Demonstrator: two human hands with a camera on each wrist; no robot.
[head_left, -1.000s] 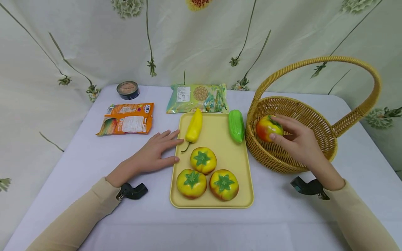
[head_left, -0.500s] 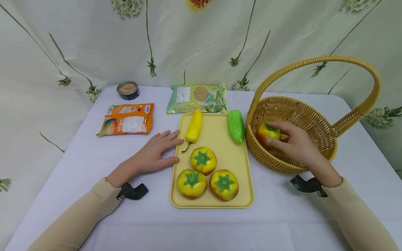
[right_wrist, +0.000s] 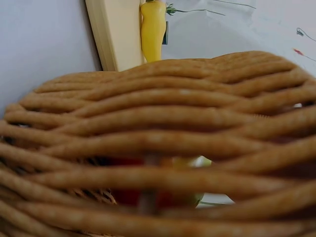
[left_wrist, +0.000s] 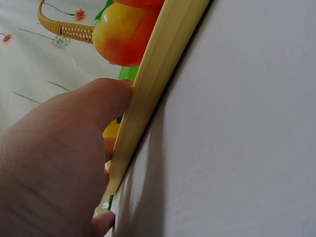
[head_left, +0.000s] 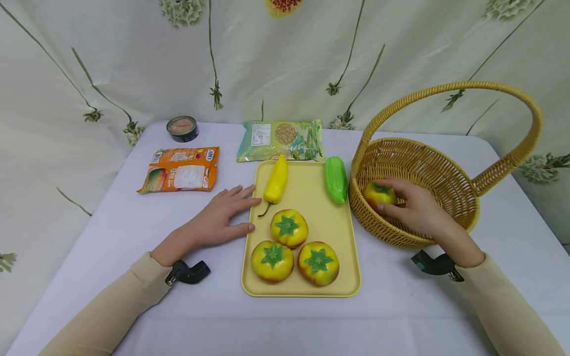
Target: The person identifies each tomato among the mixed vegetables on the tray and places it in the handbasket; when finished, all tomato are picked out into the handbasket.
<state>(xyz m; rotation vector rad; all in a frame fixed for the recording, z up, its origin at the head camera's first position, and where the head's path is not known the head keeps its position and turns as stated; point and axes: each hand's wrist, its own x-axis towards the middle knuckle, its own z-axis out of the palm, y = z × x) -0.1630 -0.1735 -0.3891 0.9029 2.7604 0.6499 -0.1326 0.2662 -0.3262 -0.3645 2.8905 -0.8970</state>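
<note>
My right hand (head_left: 417, 206) reaches into a woven wicker basket (head_left: 445, 170) and holds a yellow-red persimmon (head_left: 376, 197) with a green leafy top, low at the basket's left side. Through the weave in the right wrist view, only blurred red and yellow patches of it show. My left hand (head_left: 221, 217) lies with spread fingers against the left rim of a pale yellow tray (head_left: 307, 183); its thumb touches the rim in the left wrist view. Three more persimmons (head_left: 288, 228) sit at the tray's near half. A yellow pepper (head_left: 276, 182) lies at its upper left.
A green pepper-like vegetable (head_left: 336, 180) lies over the tray's right rim, close to the basket. Behind the tray is a green food packet (head_left: 280, 141). An orange packet (head_left: 181, 169) and a small round can (head_left: 182, 128) stand at the back left. The basket's tall handle (head_left: 463, 88) arches overhead.
My right hand has lowered the persimmon deeper into the basket, down toward its bottom. The left hand and the tray have stayed where they were.
</note>
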